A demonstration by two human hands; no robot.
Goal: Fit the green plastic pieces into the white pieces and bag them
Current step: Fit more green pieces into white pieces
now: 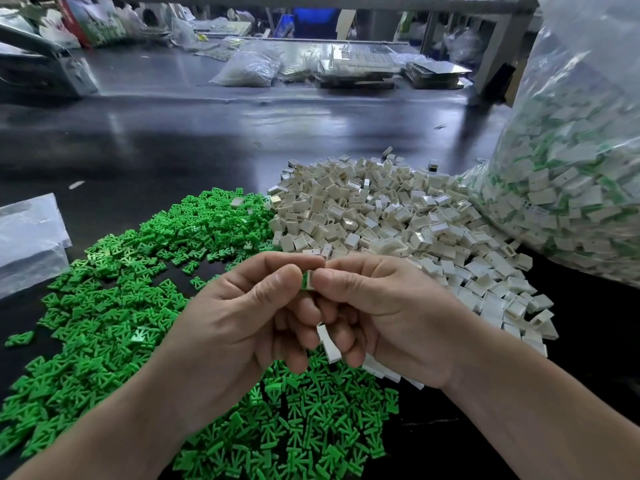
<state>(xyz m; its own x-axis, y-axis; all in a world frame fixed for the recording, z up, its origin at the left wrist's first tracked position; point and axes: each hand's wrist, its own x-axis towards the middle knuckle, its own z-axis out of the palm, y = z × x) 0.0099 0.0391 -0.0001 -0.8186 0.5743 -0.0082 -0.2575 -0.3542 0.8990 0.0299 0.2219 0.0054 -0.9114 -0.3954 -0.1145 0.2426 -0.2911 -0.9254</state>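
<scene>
Both hands meet above the near edge of the piles, over the dark table [173,140]. Left hand [235,327]: thumb and forefinger pinch a green piece [305,283] at their tips. Right hand [391,317]: thumb and forefinger pinch a white piece [312,284], pressed right against the green piece. The green piece looks partly inside it; how far, cannot tell. The lower fingers [348,341] of the right hand curl round a spare white piece [329,346] that sticks out below the knuckles. The lower left fingers are curled; whether they hold anything is hidden.

Green pile [114,299] spreads on the table to the left of and below the hands. White pile [381,216] lies just beside it on the right, touching along a shared edge, with a few white pieces strayed onto the green. Big clear bag [571,188] stands far right against the white pile, full of white pieces with green showing in them. Flat clear bag [27,237] lies at the left edge, touching the green pile. More bags at the far side are blurred.
</scene>
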